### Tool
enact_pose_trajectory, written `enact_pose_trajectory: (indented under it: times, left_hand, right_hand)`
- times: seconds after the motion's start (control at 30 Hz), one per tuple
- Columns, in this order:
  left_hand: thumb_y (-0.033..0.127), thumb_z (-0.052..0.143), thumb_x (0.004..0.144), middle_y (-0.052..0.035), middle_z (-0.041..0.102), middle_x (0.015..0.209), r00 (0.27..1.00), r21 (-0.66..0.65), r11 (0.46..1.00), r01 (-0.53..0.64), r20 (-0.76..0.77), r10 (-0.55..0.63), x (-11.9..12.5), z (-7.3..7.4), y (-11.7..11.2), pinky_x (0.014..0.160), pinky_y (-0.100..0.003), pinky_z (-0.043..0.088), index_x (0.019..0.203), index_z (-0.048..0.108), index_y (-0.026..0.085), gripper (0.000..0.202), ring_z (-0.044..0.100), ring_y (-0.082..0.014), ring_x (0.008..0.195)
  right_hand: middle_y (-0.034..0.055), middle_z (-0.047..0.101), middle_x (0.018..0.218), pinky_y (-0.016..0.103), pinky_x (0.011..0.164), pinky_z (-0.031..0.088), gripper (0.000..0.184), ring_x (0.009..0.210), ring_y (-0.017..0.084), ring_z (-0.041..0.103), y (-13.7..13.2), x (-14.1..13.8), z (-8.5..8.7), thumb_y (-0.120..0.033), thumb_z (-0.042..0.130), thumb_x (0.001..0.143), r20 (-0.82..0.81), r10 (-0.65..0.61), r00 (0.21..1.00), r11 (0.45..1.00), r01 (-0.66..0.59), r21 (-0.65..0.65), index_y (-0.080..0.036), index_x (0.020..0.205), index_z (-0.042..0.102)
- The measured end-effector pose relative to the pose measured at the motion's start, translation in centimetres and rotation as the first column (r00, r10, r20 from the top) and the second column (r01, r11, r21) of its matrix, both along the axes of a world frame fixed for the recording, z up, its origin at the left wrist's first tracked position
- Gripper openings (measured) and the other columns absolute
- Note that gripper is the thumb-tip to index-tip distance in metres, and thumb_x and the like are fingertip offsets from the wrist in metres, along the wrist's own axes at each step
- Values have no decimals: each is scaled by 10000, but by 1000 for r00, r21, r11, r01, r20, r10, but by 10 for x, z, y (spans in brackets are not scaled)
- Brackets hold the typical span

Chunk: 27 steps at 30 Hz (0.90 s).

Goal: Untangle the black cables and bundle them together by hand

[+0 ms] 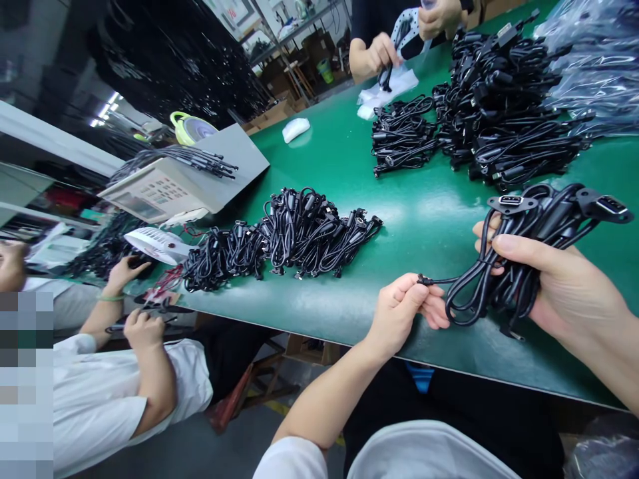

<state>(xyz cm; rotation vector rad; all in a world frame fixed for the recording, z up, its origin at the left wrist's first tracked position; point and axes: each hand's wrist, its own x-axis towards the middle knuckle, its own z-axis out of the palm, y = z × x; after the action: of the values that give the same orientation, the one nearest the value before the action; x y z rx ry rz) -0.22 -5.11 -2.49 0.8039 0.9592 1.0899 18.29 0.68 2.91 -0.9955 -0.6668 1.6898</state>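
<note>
The right hand is clamped around a bundle of black cables, held just above the near edge of the green desk. The left hand pinches the small plug at the end of one lead that runs out of that bundle, so the hands sit a little apart with the lead strung between them. The loops hanging below the right palm cross one another, so a pull on the plug could, I judge, catch a neighbouring loop and drag several cables out together, or draw a tangle tight. The grip covers only the middle of the bundle, so a loose end might slip free and fall past the desk edge. A sharp tug could also strain the joint where thin cord meets moulded plug. The cables look round and rubbery with a dull sheen. Two flat panel-mount sockets with eared flanges and pale metal-lined openings jut from the top of the bundle. The desk surface is smooth and faintly glossy. A pile of coiled cables lies mid-desk, well apart.
</note>
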Motion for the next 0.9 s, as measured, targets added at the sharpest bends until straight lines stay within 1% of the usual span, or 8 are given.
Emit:
enact_pose_trajectory:
  times: [0.2,0.37,0.47,0.7,0.9]
  left_hand:
    - [622,695,803,-77,727,646,1000,-2,1000,-1,-27,0,-1,2,-1,454,-210,474,847,636,114,513,657,-143,489]
    - [606,695,812,-62,719,640,1000,0,1000,7,1,-7,-2,2,-3,459,-211,477,851,637,117,494,657,-140,492]
    - [579,704,817,-61,720,636,1000,0,1000,10,21,-10,-2,0,-3,454,-202,474,851,640,114,470,658,-137,489]
    - [492,698,859,-55,728,629,998,29,999,23,62,-25,-5,-3,-3,458,-184,484,846,655,114,381,676,-132,507]
    - [452,716,854,-53,736,647,997,35,999,24,76,-27,-4,0,-5,462,-176,488,835,650,113,345,681,-126,516]
  right_hand:
    - [-16,638,719,195,497,546,291,566,112,582,-1,0,0,-277,923,588,26,-37,999,999,37,14,-228,818,752]
    - [-9,635,771,199,507,532,280,592,116,570,-3,0,0,-278,908,600,42,-24,999,998,21,65,-225,822,746]
    - [-7,630,786,199,516,530,269,603,116,567,-3,-1,-1,-263,899,610,43,-19,999,998,16,67,-223,826,743]
    - [-14,629,787,186,515,523,288,604,105,562,-2,0,0,-260,916,577,37,-26,999,999,24,43,-217,803,742]
    - [-7,649,799,207,503,530,314,604,118,573,-3,1,-1,-275,929,567,29,-9,1000,999,7,53,-229,814,742]
